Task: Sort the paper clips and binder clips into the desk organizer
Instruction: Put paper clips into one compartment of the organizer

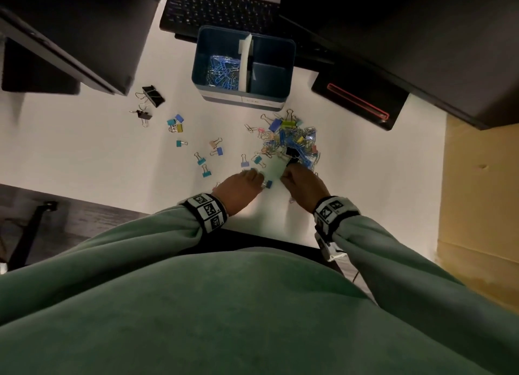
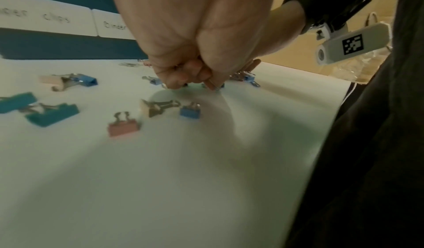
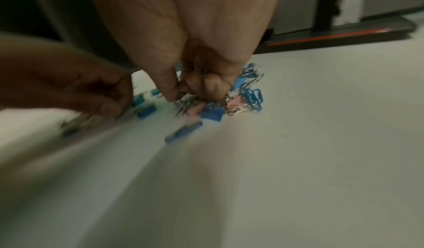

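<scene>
At the near edge of the pile point(image 1: 290, 144), my right hand point(image 1: 302, 186) has its fingers point(image 3: 169, 88) curled tight round a bunch of paper clips point(image 3: 185, 101), wire ends sticking out below the fist. My left hand point(image 1: 241, 190) hovers just left of the pile with fingers point(image 2: 181, 77) curled, and something thin shows at the tips; I cannot tell whether it is a clip or nothing much.

I think the step is lifting this bunch clear. I should shake it gently over the pile first, since binder clips may hang on the tangled wires, then carry it to the organizer point(image 1: 290, 51) beyond the pile and drop it in the left bin, where blue paper clips point(image 1: 222, 71) already lie. The right bin looks empty and I judge it is meant for binder clips point(image 1: 207, 156), many of which lie scattered left of the pile.

My fist hides how many clips I hold. Both wrist views are blurred. One organizer label is half covered by my left hand.
</scene>
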A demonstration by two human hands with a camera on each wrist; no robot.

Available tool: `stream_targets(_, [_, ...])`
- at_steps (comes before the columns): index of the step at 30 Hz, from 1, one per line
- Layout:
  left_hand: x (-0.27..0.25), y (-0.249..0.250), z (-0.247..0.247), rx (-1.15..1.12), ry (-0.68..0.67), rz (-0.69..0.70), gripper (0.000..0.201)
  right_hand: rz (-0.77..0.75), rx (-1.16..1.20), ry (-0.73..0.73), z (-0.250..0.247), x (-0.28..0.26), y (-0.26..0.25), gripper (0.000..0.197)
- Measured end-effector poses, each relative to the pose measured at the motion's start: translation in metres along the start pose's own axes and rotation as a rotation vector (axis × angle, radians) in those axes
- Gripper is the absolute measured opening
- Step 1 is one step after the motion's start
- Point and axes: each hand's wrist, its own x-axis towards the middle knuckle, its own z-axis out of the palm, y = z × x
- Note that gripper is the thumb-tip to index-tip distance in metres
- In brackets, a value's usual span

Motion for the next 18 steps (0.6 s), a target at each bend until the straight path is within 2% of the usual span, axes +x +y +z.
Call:
stream_targets(3, [-0.009, -0.008, -0.029, -0.267, 0.052, -0.099, 0.025, 0.012, 0.224, -0.007, -0.018, 0.007, -0.003, 0.018])
stream_targets(6, [-0.011, -0.026, -0.069, -0.508, 0.193, -0.211, 0.017, 0.036, 0.555, -0.057, -0.041, 0.015, -0.023, 0.012])
stream_targets(8, [-0.003, -0.046, -0.099, -0.574, 0.322, -0.262, 0.016, -0.004, 0.765, -0.057, -0.058, 0.027, -0.049, 0.013])
stream_targets(11, [0.021, -0.081, -0.148, -0.550, 0.485, -0.350, 0.016, -0.103, 0.928, -0.001, -0.079, 0.061, -0.095, 0.012])
stream_targets(14, [0.050, -0.113, -0.180, -0.440, 0.530, -0.439, 0.019, -0.141, 0.902, 0.066, -0.096, 0.105, -0.142, 0.010])
stream_targets(18, [0.075, -0.128, -0.187, -0.246, 0.379, -0.507, 0.017, -0.045, 0.596, 0.178, -0.100, 0.158, -0.181, 0.016])
